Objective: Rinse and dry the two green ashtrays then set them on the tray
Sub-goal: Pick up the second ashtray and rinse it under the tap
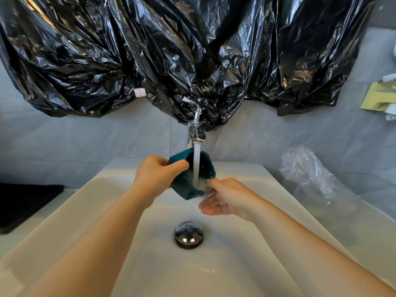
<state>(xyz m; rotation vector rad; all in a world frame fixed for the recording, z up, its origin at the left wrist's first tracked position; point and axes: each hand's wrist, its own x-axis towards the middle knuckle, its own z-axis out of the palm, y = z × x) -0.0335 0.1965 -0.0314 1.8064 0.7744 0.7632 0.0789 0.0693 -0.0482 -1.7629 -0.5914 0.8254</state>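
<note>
Honestly, not much to read here. The only thing close to a label is a small white sticker [140, 92] with two red-outlined boxes, stuck on the black plastic sheeting [192, 50] hanging over the wall. Whatever's in the boxes is too tiny to make out. The yellow box [377, 99] at far right has no print I can read either.

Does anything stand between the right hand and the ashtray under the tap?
Nothing visible does. The left hand grips the ashtray under the tap; the right hand sits at its lower edge, with only running water between them.
</note>
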